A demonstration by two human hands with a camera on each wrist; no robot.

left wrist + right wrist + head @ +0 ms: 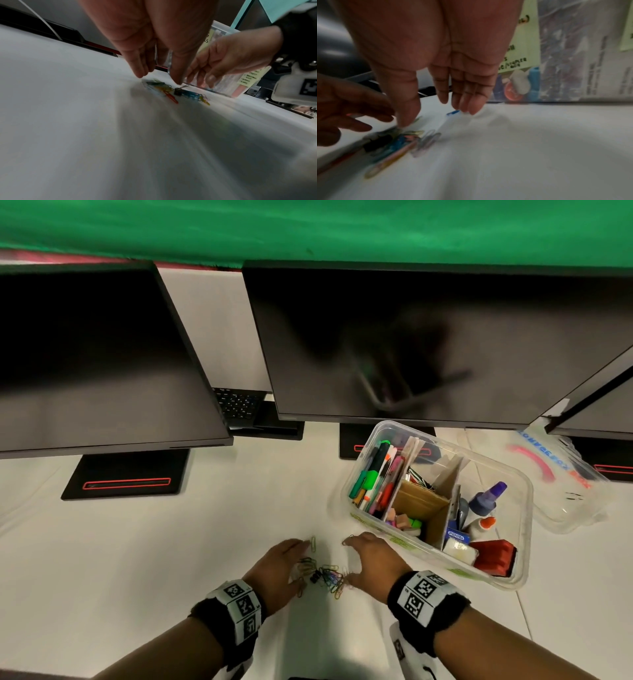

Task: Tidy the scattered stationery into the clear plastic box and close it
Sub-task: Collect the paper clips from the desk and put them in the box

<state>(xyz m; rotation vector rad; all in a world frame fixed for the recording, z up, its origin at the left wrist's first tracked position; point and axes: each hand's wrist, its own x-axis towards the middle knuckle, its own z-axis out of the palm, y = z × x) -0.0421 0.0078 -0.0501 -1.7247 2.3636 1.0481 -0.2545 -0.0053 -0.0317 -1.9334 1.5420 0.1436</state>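
Clips (320, 573) in mixed colours (one small black binder clip among them) lie heaped on the white table (171, 542), between both hands. Left hand (277, 568) and right hand (371, 565) flank the heap, fingers straight and close together, tips at the table, gripping nothing. Box (507, 578) stands open just right of the right hand, its lid (561, 474) lying behind it.

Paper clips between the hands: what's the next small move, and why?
Probably draw both hands together to rake the paper clips into one tight heap. The left hand and right hand flank the pile with straight fingers, gripping nothing, and a few clips lie apart. The clear plastic box stands open beside the right hand.
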